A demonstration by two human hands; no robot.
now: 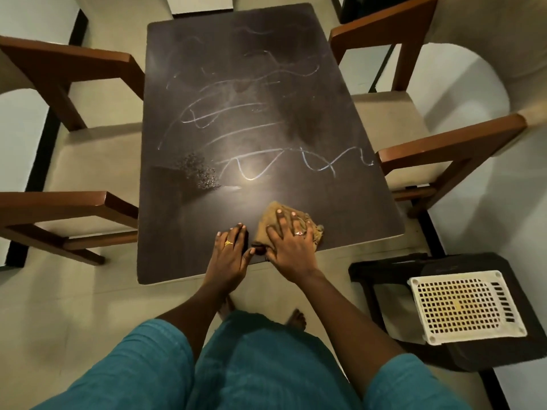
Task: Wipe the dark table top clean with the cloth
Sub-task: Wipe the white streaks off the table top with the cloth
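Note:
The dark table top (207, 69) carries white chalk-like scribbles (266, 137) across its middle and a patch of dark crumbs (201, 171) at the left. A tan cloth (270, 218) lies near the front edge. My right hand (291, 247) presses flat on the cloth, fingers spread. My left hand (231, 250) rests on the table just left of the cloth, fingers together, touching a small dark object (260, 249) at the table edge.
Wooden armchairs with beige seats stand on the left (68, 161) and right (414, 134) of the table. A dark stool (473, 359) with a white perforated plastic basket (461, 306) on it sits at the front right. My feet show below the table edge.

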